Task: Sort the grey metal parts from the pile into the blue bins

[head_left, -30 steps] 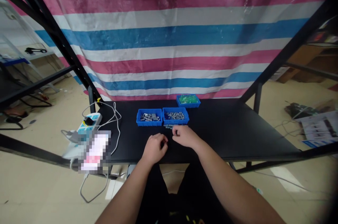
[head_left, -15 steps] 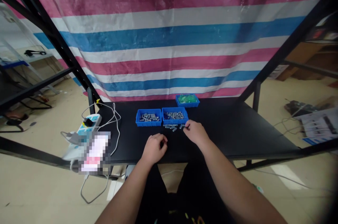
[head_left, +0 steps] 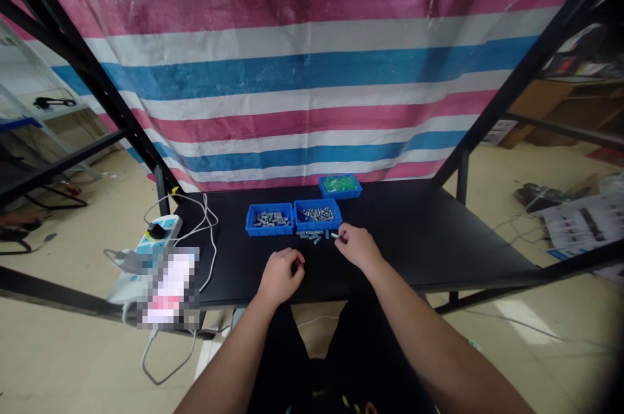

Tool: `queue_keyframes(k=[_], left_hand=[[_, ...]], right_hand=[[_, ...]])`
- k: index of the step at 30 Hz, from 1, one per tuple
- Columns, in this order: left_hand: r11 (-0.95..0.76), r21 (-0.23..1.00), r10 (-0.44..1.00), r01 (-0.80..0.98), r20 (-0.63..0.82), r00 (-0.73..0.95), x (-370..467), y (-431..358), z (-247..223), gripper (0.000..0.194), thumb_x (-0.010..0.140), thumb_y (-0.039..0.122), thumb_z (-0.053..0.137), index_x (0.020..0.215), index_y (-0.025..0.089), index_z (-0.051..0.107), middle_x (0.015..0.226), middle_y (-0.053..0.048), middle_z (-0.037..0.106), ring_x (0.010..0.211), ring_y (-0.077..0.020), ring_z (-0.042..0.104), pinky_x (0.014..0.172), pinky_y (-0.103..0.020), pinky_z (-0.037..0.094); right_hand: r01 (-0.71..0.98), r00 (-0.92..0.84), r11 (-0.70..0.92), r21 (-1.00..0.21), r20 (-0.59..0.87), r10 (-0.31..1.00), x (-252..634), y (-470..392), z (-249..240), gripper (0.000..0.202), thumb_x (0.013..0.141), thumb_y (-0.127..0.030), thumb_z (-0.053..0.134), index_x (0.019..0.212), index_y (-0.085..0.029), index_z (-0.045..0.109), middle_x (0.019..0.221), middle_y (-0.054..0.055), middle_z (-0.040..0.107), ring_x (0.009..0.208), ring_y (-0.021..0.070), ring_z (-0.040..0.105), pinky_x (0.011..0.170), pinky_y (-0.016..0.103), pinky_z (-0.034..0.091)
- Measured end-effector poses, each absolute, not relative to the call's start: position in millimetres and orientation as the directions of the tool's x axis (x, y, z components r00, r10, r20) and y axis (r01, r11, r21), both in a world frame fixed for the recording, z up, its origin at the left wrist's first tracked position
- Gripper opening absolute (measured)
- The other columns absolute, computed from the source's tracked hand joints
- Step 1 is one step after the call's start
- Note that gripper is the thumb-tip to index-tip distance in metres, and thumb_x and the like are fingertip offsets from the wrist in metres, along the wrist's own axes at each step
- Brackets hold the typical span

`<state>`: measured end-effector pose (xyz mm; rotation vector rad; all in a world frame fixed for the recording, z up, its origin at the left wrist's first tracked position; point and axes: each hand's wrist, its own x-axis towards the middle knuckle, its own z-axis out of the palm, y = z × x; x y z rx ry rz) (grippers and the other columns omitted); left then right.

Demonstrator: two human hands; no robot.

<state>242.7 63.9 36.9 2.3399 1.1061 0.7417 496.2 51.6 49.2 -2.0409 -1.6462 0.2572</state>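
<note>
My right hand [head_left: 358, 246] pinches one small metal cylinder [head_left: 335, 235] at the right end of a loose group of metal cylinders [head_left: 312, 234] on the black table. Directly behind that group stands a blue tray [head_left: 317, 225] of small metal pieces. Touching its left side is another blue tray [head_left: 270, 231], which holds larger metal cylinders. My left hand [head_left: 281, 276] rests on the table in front of the trays with its fingers curled together; whether anything is inside them is hidden.
A third blue tray [head_left: 340, 194] with green pieces stands farther back. On the left lie a power strip [head_left: 158, 235], white cables [head_left: 214, 251] and a blurred-out phone [head_left: 170, 287]. A striped sheet [head_left: 307, 76] hangs behind the black table [head_left: 414, 232].
The view has shifted slightly. A metal cylinder now shows at my right fingertips, a little apart from the loose group. My left hand has stayed curled in place.
</note>
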Motion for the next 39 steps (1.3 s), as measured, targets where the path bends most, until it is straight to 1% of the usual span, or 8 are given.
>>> queue_keyframes(k=[5,11,17,20,24,30,34,39], left_hand=[[-0.578,0.604,0.797,0.549,0.275,0.537,242.3,64.0,36.3,0.014,0.083,0.012,0.057,0.089,0.023,0.063,0.083,0.0,0.067,0.082,-0.0185,0.063,0.08,-0.032,0.041],[-0.566,0.618,0.804,0.546,0.267,0.531,242.0,64.3,36.0,0.014,0.084,0.014,0.056,0.09,0.023,0.064,0.084,-0.001,0.067,0.084,-0.0186,0.063,0.079,-0.032,0.04],[-0.568,0.619,0.804,0.542,0.277,0.527,241.5,63.6,35.7,0.014,0.084,0.013,0.056,0.089,0.023,0.064,0.083,0.0,0.066,0.081,-0.0177,0.062,0.079,-0.031,0.04],[-0.567,0.626,0.803,0.535,0.275,0.529,241.1,63.5,36.1,0.014,0.083,0.012,0.056,0.089,0.023,0.063,0.082,0.0,0.065,0.081,-0.0176,0.062,0.079,-0.031,0.04],[-0.562,0.635,0.803,0.53,0.265,0.533,240.9,63.9,36.8,0.014,0.083,0.012,0.056,0.089,0.023,0.063,0.083,0.0,0.066,0.08,-0.0175,0.062,0.079,-0.031,0.04],[-0.557,0.632,0.807,0.538,0.26,0.53,241.5,64.9,35.4,0.015,0.083,0.012,0.056,0.09,0.023,0.064,0.084,0.0,0.066,0.081,-0.0174,0.062,0.08,-0.032,0.039],[-0.565,0.626,0.803,0.538,0.266,0.534,241.7,65.1,35.1,0.014,0.083,0.012,0.056,0.089,0.023,0.064,0.084,0.0,0.066,0.082,-0.0178,0.062,0.079,-0.031,0.04],[-0.57,0.621,0.802,0.538,0.281,0.527,241.6,64.8,35.5,0.015,0.083,0.012,0.057,0.089,0.023,0.064,0.082,0.0,0.066,0.08,-0.0177,0.062,0.078,-0.031,0.041]], right_hand=[[0.714,0.096,0.042,-0.699,0.158,0.983,494.7,46.0,59.8,0.009,0.072,-0.017,0.064,0.076,-0.022,0.058,0.064,-0.004,0.064,0.058,0.0131,0.062,0.06,0.023,0.044],[0.64,-0.088,-0.058,-0.766,-0.148,0.985,478.8,53.6,74.6,0.015,0.064,-0.012,0.068,0.067,-0.02,0.056,0.06,-0.004,0.063,0.045,0.0131,0.062,0.045,0.021,0.041],[0.326,0.001,0.11,-0.939,0.117,0.993,441.2,80.3,87.5,0.035,0.072,-0.023,0.074,0.105,-0.021,0.062,0.082,0.001,0.074,0.076,0.0176,0.073,0.073,0.029,0.056],[0.482,0.064,0.089,-0.872,0.137,0.988,439.5,80.1,84.3,0.026,0.079,-0.026,0.068,0.104,-0.021,0.062,0.072,-0.002,0.071,0.063,0.0155,0.068,0.067,0.028,0.053],[0.817,0.051,0.019,-0.576,0.105,0.993,448.6,68.8,71.0,0.011,0.083,-0.027,0.067,0.094,-0.023,0.07,0.068,-0.001,0.069,0.065,0.0161,0.065,0.065,0.026,0.045],[0.935,0.011,0.003,-0.354,0.038,0.999,451.3,61.2,58.0,0.006,0.084,-0.03,0.068,0.086,-0.024,0.067,0.077,0.003,0.07,0.069,0.0168,0.062,0.063,0.025,0.036],[0.926,-0.078,0.066,-0.372,-0.017,0.997,449.3,67.1,66.9,0.009,0.072,-0.016,0.07,0.072,-0.022,0.064,0.074,0.001,0.069,0.067,0.0155,0.06,0.06,0.025,0.034],[0.682,-0.129,0.231,-0.694,0.197,0.972,434.7,80.7,83.2,0.008,0.082,-0.022,0.065,0.09,-0.022,0.066,0.074,-0.001,0.07,0.063,0.0125,0.061,0.06,0.022,0.042]])
